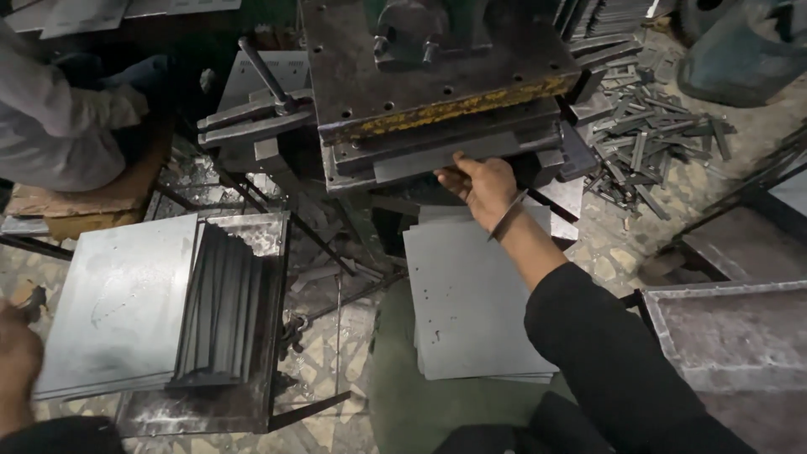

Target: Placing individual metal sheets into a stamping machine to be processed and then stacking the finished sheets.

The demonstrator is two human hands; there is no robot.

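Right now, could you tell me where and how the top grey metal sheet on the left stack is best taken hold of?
Probably by the near left edge of the top grey metal sheet, coming from the left, where the left hand already is. The sheet lies flat, and the fanned pile of dark strips appears to cover its right edge, so that side offers no grip.

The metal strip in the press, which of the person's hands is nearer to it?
Right. The right hand is at the metal strip in the press, fingers on its edge; the left hand is far off by the sheet stack.
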